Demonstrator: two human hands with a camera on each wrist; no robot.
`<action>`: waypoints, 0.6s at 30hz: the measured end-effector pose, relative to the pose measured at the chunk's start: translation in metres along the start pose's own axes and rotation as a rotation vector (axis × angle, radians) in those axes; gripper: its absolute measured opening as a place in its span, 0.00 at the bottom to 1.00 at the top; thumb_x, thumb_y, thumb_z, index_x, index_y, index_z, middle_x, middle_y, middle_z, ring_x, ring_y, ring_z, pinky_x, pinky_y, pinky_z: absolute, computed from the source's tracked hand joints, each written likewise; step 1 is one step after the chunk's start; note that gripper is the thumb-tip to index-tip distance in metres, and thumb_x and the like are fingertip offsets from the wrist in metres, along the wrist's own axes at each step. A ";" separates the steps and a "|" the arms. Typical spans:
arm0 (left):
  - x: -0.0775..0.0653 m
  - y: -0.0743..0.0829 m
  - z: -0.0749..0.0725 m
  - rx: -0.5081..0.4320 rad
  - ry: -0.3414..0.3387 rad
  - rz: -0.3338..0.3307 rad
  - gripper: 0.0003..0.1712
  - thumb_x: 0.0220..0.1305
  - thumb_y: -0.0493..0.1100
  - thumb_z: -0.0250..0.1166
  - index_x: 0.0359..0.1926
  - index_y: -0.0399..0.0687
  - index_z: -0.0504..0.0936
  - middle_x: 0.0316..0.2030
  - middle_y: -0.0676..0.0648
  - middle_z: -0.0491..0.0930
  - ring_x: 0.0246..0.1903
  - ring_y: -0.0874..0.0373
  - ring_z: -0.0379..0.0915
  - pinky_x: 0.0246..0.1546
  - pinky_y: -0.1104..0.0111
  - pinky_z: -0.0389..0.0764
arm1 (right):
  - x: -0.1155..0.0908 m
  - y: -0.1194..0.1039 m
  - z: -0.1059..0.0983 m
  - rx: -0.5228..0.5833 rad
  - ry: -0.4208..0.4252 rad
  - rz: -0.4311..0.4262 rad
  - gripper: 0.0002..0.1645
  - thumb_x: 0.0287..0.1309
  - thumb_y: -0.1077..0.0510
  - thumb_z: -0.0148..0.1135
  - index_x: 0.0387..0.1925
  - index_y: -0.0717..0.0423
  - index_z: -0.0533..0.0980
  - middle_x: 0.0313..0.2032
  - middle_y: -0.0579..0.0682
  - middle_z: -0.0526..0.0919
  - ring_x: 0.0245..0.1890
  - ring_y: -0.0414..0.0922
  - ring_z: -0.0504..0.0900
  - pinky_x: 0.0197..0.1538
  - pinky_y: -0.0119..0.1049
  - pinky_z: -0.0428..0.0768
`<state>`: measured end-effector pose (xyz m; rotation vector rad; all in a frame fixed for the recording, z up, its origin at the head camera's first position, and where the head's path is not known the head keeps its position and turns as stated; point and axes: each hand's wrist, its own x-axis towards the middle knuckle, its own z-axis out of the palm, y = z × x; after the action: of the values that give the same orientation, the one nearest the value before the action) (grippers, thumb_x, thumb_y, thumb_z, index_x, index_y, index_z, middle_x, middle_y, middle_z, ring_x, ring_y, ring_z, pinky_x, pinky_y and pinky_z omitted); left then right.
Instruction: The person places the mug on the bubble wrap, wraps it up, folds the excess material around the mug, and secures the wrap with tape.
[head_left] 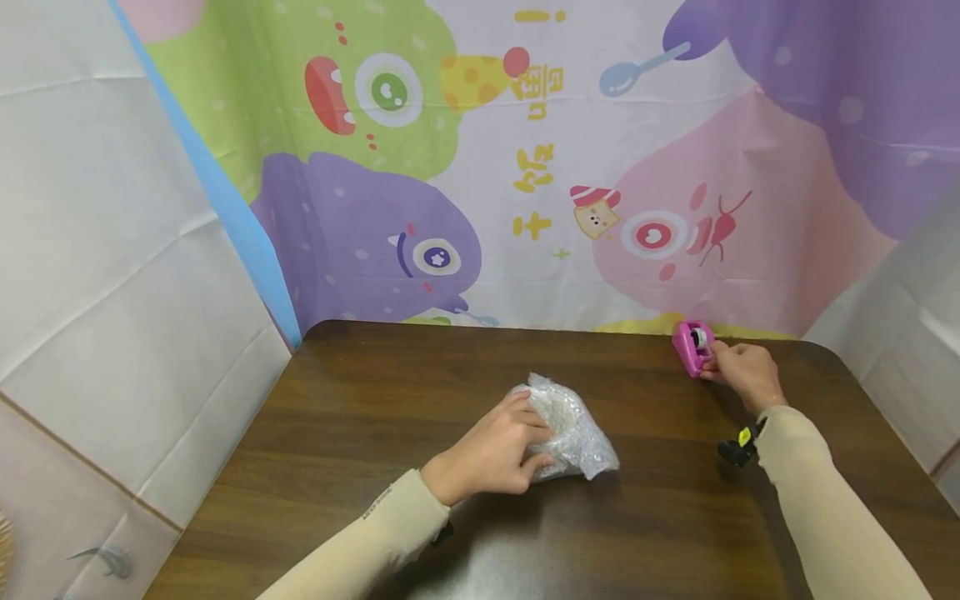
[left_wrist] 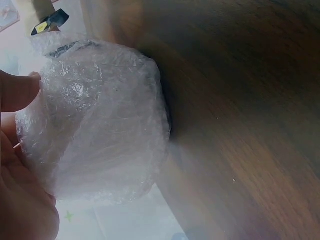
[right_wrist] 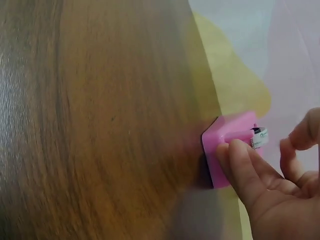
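Observation:
A bundle in bubble wrap (head_left: 573,429) lies near the middle of the table, and its content is hidden under the clear layers. My left hand (head_left: 491,446) grips it from the left, fingers curled over the top and thumb on the near side. The left wrist view shows the crinkled wrap (left_wrist: 105,120) up close, with the thumb at its edge. By the table's far right edge stands a pink tape dispenser (head_left: 692,350) with a small roll in it. My right hand (head_left: 746,375) holds it at its right side; two fingertips (right_wrist: 235,150) lie against the pink body, thumb and index finger drawn together beside the roll.
The dark wooden table (head_left: 360,400) ends at a cartoon-printed curtain (head_left: 540,275) along the back. White panels (head_left: 112,225) hang at the left and right sides. A black wrist strap with a yellow mark (head_left: 738,446) sits at the right sleeve.

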<state>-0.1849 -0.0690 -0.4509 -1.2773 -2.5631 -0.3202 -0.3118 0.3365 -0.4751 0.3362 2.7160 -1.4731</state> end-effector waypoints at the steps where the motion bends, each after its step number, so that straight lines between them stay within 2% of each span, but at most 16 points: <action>1: 0.000 0.000 0.000 0.000 0.001 0.000 0.15 0.64 0.49 0.71 0.48 0.47 0.90 0.43 0.54 0.89 0.51 0.59 0.81 0.77 0.56 0.59 | 0.000 -0.001 0.000 0.056 -0.003 0.006 0.35 0.77 0.42 0.45 0.53 0.75 0.72 0.28 0.44 0.87 0.28 0.35 0.89 0.38 0.28 0.86; 3: 0.000 0.000 0.001 0.002 0.004 0.001 0.15 0.63 0.49 0.71 0.47 0.47 0.90 0.43 0.54 0.89 0.51 0.59 0.81 0.77 0.56 0.60 | -0.001 -0.002 0.001 0.166 -0.008 0.019 0.33 0.77 0.44 0.47 0.54 0.74 0.69 0.27 0.44 0.86 0.28 0.35 0.89 0.41 0.33 0.87; 6: 0.000 -0.001 0.001 0.002 0.005 0.000 0.15 0.63 0.49 0.71 0.47 0.47 0.90 0.43 0.54 0.89 0.51 0.59 0.81 0.77 0.56 0.60 | -0.002 -0.004 0.002 0.251 -0.012 0.029 0.29 0.77 0.46 0.50 0.52 0.74 0.69 0.27 0.43 0.84 0.27 0.34 0.88 0.42 0.33 0.87; 12: 0.000 -0.001 0.001 -0.002 0.002 -0.003 0.14 0.63 0.49 0.71 0.46 0.47 0.90 0.42 0.54 0.89 0.51 0.59 0.81 0.77 0.56 0.59 | -0.005 -0.004 0.004 0.232 0.000 0.037 0.26 0.77 0.52 0.50 0.55 0.75 0.68 0.30 0.43 0.82 0.29 0.31 0.85 0.44 0.30 0.86; 18: -0.001 -0.001 0.000 -0.004 0.000 0.000 0.13 0.63 0.49 0.71 0.45 0.48 0.90 0.42 0.54 0.89 0.51 0.59 0.80 0.78 0.55 0.59 | -0.005 0.004 0.008 0.233 0.034 0.001 0.20 0.76 0.55 0.47 0.50 0.73 0.69 0.33 0.47 0.82 0.30 0.31 0.86 0.45 0.30 0.86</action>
<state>-0.1851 -0.0698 -0.4509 -1.2783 -2.5642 -0.3258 -0.3068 0.3306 -0.4820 0.3722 2.5705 -1.8039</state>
